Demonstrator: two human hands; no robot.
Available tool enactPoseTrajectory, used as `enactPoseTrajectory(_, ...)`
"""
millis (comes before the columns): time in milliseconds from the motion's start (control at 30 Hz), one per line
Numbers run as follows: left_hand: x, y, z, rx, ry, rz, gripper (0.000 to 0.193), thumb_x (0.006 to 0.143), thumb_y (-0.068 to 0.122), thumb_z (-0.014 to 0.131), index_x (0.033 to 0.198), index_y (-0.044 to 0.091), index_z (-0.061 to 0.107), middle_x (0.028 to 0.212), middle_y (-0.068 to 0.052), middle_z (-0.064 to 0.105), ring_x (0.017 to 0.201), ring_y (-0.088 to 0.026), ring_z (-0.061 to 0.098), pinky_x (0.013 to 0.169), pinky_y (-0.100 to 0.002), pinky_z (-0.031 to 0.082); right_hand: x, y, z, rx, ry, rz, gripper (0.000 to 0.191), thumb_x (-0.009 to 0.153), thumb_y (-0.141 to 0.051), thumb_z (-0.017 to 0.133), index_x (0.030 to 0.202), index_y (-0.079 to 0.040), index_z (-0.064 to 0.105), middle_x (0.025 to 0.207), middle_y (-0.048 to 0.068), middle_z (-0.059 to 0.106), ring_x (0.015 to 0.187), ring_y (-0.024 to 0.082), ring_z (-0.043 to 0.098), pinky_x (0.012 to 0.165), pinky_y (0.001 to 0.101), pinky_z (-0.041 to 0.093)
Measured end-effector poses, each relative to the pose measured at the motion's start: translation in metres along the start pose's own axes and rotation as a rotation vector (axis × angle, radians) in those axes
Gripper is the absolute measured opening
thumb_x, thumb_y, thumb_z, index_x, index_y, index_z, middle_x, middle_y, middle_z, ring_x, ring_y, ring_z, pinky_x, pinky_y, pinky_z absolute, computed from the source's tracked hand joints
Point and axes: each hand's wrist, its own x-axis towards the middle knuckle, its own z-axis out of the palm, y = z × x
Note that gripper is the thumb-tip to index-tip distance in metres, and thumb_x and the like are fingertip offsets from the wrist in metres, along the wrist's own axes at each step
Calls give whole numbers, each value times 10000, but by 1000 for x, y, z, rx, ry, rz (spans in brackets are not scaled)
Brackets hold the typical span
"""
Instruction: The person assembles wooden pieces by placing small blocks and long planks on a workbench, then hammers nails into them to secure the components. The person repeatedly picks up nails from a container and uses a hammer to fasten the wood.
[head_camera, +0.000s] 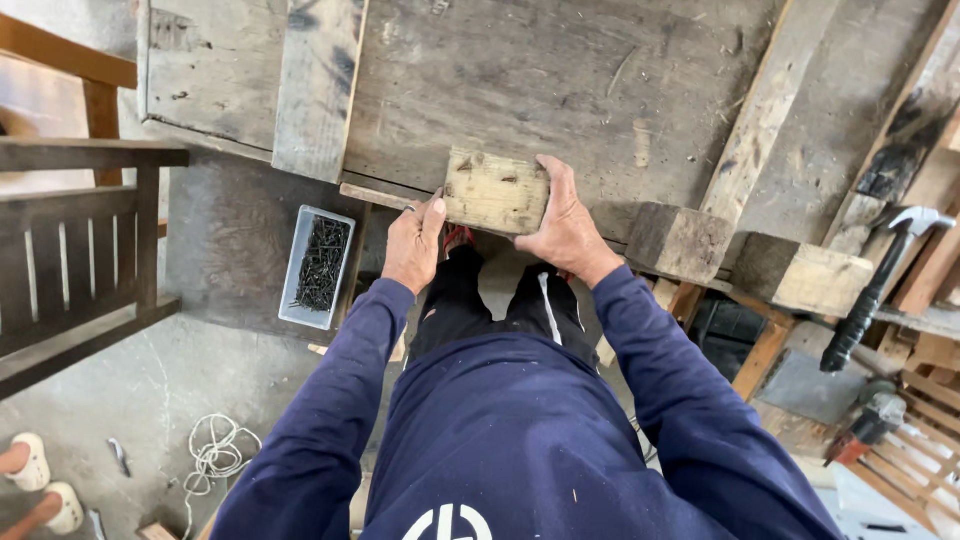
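Presently, a short wooden block (496, 192) sits at the near edge of the worn plank counter (560, 80), held between both hands. The left hand (413, 245) grips its left end, fingers clamped against the side; the right hand (562, 228) covers the right end, fingers wrapped over the top and closed on the wood. The block appears stiff, rough-sawn and moderately light, with small dark marks on its face; the two ends judged the soundest hold. Two similar blocks (800, 275) rest to the right along the edge, close enough to crowd any sideways shift. A claw hammer (880, 285) leans further right. A tray of dark nails (318, 265) lies on the floor to the left, beside a slatted wooden frame (70, 260).
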Motion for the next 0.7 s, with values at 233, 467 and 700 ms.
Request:
enactPoseTrajectory(233, 3, -16, 5, -102, 2, -35, 559, 1060, 481, 501, 1348, 25, 652, 1258, -163, 740, 1197, -230, 685, 1051, -327, 487, -8, 13, 6, 81, 41, 6, 1230, 629, -125, 896, 1608, -95, 151, 1581, 205, 382, 1464, 409, 424, 1184, 412, 409)
enactPoseTrajectory(467, -3, -20, 3, -199, -94, -71, 675, 1053, 575, 441, 1452, 46, 569, 1378, -155, 677, 1316, -217, 585, 1127, -319, 398, -10, 10, 10, 142, 53, 80, 1232, 671, -229, 959, 1621, -105, 184, 1619, 179, 401, 1489, 369, 437, 1211, 399, 382)
enactPoseTrajectory(700, -15, -18, 2, -148, -99, -15, 703, 1041, 595, 428, 1496, 68, 529, 1447, -163, 613, 1358, -233, 534, 1147, -335, 362, -9, 2, 16, 96, 91, 141, 1173, 671, -246, 930, 1605, -90, 239, 1502, 228, 481, 1406, 371, 470, 1194, 418, 400)
